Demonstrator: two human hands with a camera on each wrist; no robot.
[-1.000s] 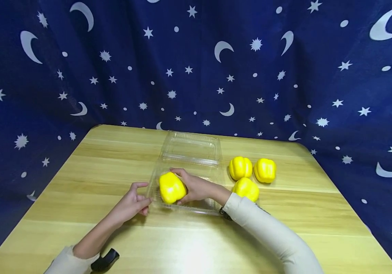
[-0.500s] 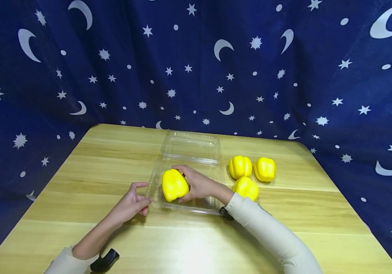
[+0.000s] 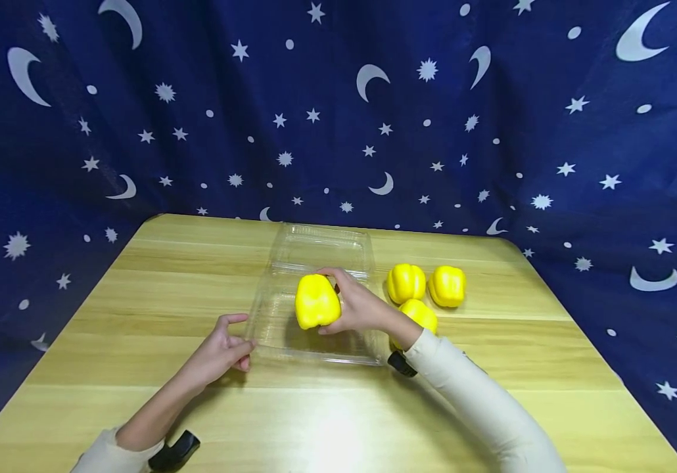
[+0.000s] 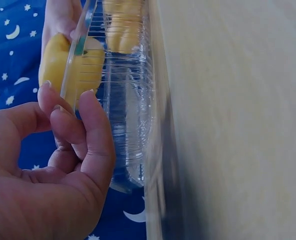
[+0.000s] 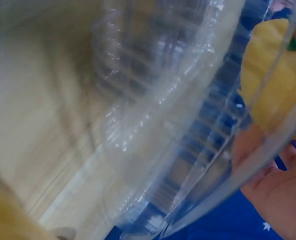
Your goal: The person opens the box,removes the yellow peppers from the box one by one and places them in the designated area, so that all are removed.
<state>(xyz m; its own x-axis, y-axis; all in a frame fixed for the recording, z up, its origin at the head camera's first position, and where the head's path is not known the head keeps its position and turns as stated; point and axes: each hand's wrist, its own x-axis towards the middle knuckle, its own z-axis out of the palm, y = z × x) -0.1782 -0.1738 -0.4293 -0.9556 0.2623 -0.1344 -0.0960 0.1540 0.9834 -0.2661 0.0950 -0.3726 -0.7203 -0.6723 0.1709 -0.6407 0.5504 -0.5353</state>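
A yellow bell pepper (image 3: 317, 302) is gripped by my right hand (image 3: 359, 306), raised over the near half of a clear plastic clamshell container (image 3: 332, 358). The container lies unfolded, with its lid half toward the back. At its near left corner, my left hand (image 3: 220, 351) pinches the rim between thumb and fingers; the left wrist view shows those fingertips (image 4: 90, 100) at the thin edge. In the right wrist view, the held pepper (image 5: 270, 75) appears partly behind the clear plastic, its green stem end toward the hand (image 5: 283, 197).
Just right of the container, three more yellow bell peppers stand grouped: one at the back (image 3: 406, 283), one farther right (image 3: 447, 286), and one nearer (image 3: 419, 316), partly behind the right forearm. A dark blue curtain (image 3: 326, 164) with moons and stars borders the wooden table (image 3: 291, 420).
My right hand has lifted the bell pepper up and to the right, away from the container's left side. The left hand keeps its place at the corner. The head view has shifted slightly.
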